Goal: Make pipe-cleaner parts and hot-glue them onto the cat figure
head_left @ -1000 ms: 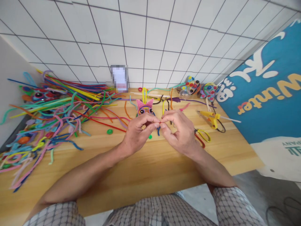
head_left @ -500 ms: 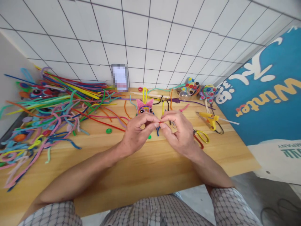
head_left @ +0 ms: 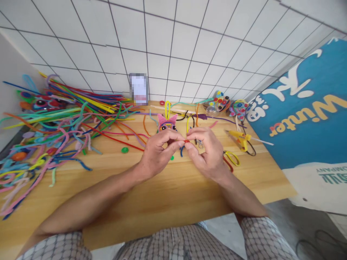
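Note:
My left hand (head_left: 159, 150) and my right hand (head_left: 205, 150) meet above the middle of the wooden table (head_left: 151, 202). Both pinch a small red pipe-cleaner piece (head_left: 186, 141) between thumbs and fingertips. Just behind my hands stands a pink pipe-cleaner cat face (head_left: 166, 123) with big eyes and a yellow loop on top. A short blue piece (head_left: 181, 151) hangs below my fingers.
A large heap of coloured pipe cleaners (head_left: 59, 119) covers the table's left side. A yellow glue gun (head_left: 240, 137) and yellow-handled scissors (head_left: 230, 159) lie to the right. Decorated craft figures (head_left: 230, 104) stand at the back right. A blue banner (head_left: 306, 108) leans on the right.
My hands stay pinched together on the red piece with only slight finger shifts. The camera view has drifted a little.

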The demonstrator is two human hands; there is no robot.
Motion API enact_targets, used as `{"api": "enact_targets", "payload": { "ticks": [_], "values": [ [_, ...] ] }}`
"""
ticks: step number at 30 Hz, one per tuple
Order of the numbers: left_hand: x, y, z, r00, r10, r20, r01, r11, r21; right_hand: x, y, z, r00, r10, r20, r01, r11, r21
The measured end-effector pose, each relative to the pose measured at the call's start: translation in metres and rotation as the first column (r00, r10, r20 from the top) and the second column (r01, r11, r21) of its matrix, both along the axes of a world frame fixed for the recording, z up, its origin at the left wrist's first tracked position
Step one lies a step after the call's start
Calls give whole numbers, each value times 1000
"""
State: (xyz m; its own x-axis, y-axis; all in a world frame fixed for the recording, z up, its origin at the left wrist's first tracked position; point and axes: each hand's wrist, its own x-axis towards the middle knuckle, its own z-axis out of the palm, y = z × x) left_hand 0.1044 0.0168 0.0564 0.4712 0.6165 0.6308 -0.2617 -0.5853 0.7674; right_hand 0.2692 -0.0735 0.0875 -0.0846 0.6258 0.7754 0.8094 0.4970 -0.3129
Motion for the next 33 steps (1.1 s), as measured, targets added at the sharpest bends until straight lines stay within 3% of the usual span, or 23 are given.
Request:
{"api": "enact_targets", "payload": {
  "ticks": [8,16,26,33],
  "values": [
    [1,0,-1,1000,-14,22,14,1000,-19,0,0,-1,1000,2,-14,-2,1000,-16],
    [0,1,-5,1000,-24,-10,22,983,-183,2,-2,1,996,-25,-83,18,996,-82],
    [1,0,-2,999,1,-33,-2,1000,-31,0,1,-1,997,-48,-62,44,997,-66],
    [1,1,-3,999,-15,-49,8,989,-146,4,1,0,995,-45,-88,43,999,-28]
  ]
}}
